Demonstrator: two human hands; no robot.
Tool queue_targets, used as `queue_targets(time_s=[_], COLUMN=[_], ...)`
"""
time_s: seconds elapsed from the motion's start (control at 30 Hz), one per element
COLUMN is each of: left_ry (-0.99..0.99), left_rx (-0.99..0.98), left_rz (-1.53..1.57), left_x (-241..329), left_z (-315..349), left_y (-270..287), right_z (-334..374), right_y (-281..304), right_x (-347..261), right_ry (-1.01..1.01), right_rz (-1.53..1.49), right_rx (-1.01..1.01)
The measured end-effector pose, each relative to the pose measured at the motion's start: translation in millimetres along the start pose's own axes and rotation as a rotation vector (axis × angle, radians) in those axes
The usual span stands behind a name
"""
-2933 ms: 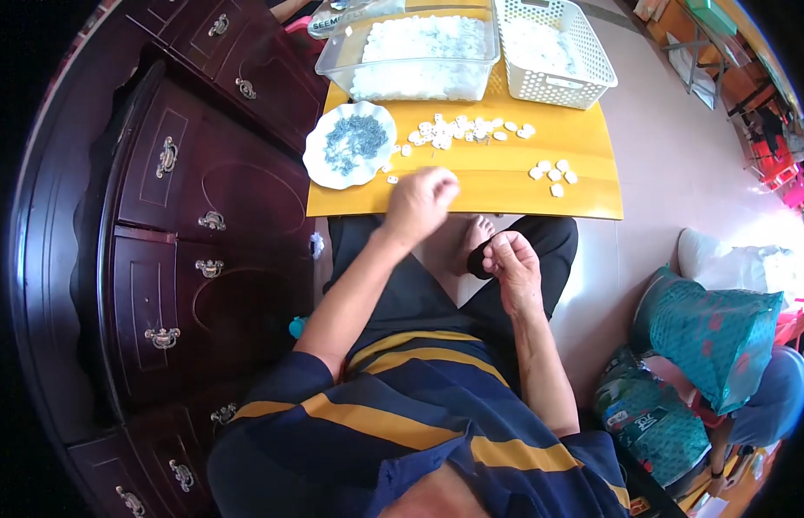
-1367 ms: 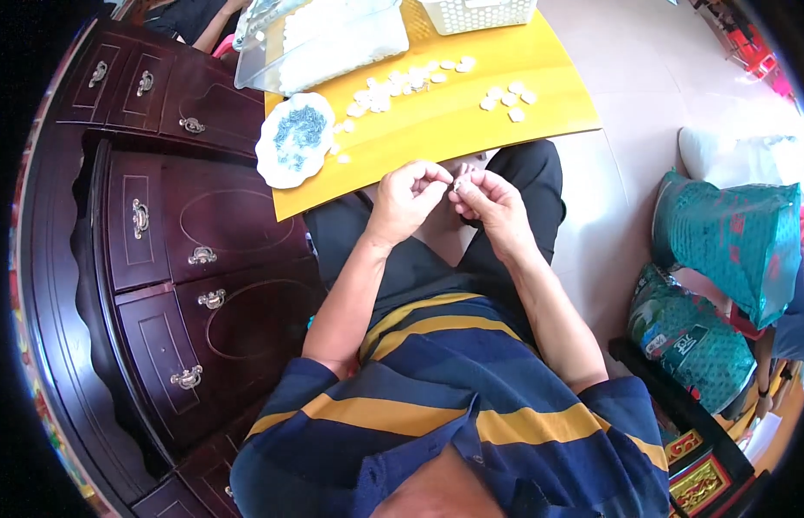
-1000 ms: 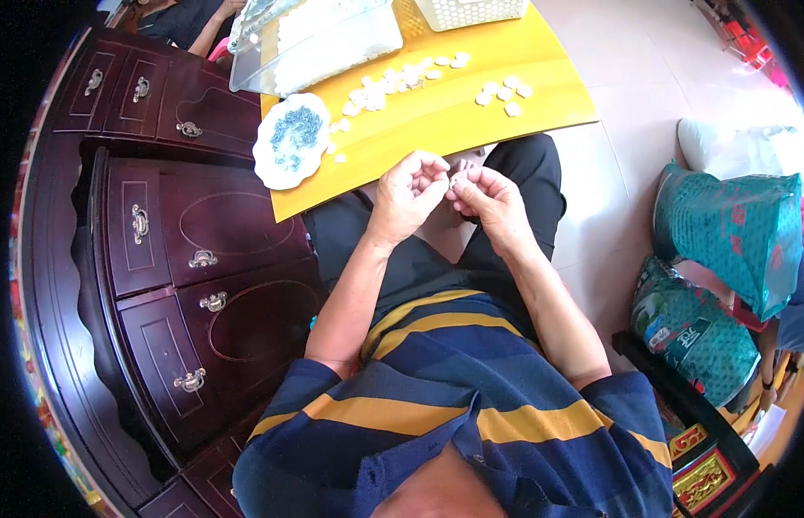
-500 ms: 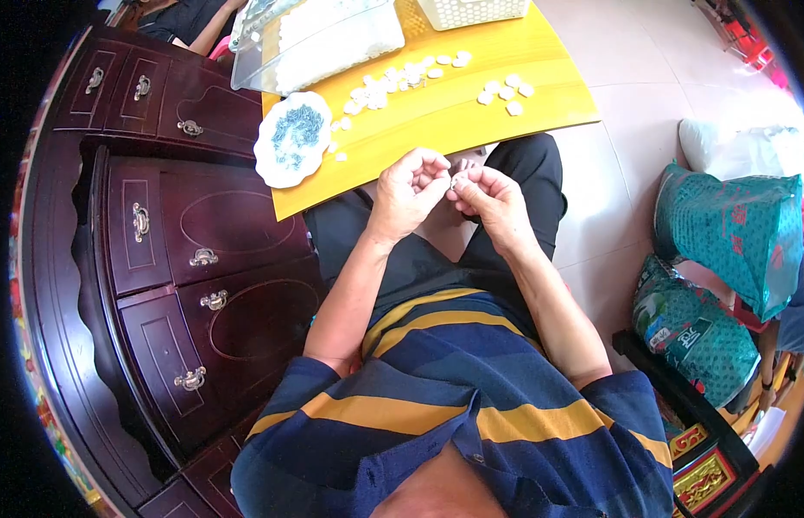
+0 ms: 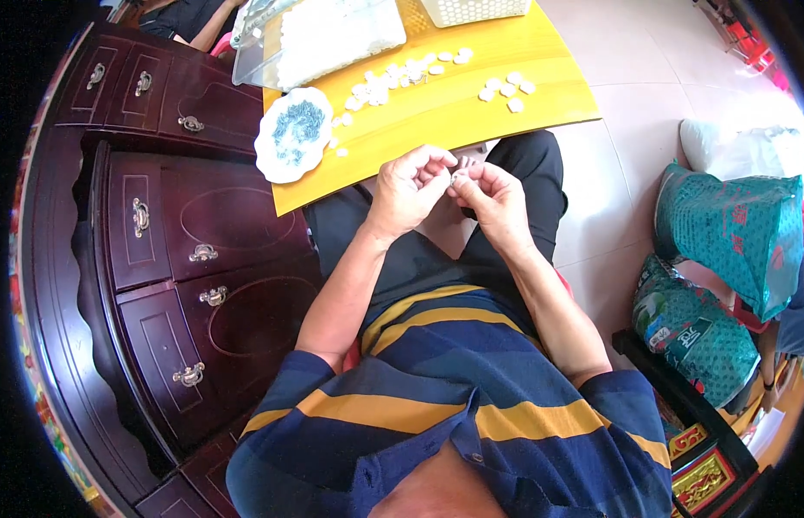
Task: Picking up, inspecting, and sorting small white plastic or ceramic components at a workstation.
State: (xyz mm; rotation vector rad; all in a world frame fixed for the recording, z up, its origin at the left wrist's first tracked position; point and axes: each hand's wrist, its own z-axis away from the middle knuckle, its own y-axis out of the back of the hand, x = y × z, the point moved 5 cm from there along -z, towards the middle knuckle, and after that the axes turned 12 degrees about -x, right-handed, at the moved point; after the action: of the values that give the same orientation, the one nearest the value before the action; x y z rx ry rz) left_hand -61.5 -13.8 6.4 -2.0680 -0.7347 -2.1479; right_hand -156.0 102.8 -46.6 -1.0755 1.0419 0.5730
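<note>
My left hand (image 5: 409, 193) and my right hand (image 5: 497, 202) meet over my lap, just short of the table's near edge. Thumb and fingers are pinched on both. A tiny pale piece (image 5: 455, 180) shows at the tips of my right fingers; it is too small to name. What my left fingers pinch, if anything, is hidden. Ahead on the yellow table (image 5: 471, 112) lie several small white flat pieces (image 5: 376, 91) in a loose heap, with a smaller group (image 5: 508, 89) to the right. A scalloped white dish (image 5: 316, 159) at the left holds many tiny dark bits.
A clear tray (image 5: 341, 39) with white contents and a white perforated basket (image 5: 480, 10) stand at the table's back. Dark wooden drawers (image 5: 238, 198) line the left. Teal bags (image 5: 721, 233) sit on the right. Part of another person (image 5: 182, 19) shows at the upper left.
Both hands stay together in almost the same place, with only slight finger movement. The dish and table sit marginally higher in the view. The white pieces lie as before.
</note>
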Motion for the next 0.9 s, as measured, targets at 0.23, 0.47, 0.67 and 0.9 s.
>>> queue_targets(time_s=[0.23, 0.47, 0.67, 0.9], left_ry=[0.026, 0.065, 0.113, 0.019], left_rx=[-0.049, -0.13, -0.129, 0.026], left_rz=[0.015, 0.119, 0.052, -0.562], left_x=[-0.6, 13.1, 9.9, -2.1], left_z=[-3.6, -13.0, -32.0, -90.0], left_y=[-1.6, 1.1, 15.4, 40.5], right_z=[0.0, -2.2, -3.4, -4.7], right_y=[3.5, 11.8, 13.3, 21.9], right_x=[3.0, -8.3, -15.5, -9.5], right_ry=[-0.014, 0.083, 0.04, 0.038], right_rz=[0.012, -0.149, -0.236, -0.302], right_rx=[0.016, -0.018, 0.007, 0.062])
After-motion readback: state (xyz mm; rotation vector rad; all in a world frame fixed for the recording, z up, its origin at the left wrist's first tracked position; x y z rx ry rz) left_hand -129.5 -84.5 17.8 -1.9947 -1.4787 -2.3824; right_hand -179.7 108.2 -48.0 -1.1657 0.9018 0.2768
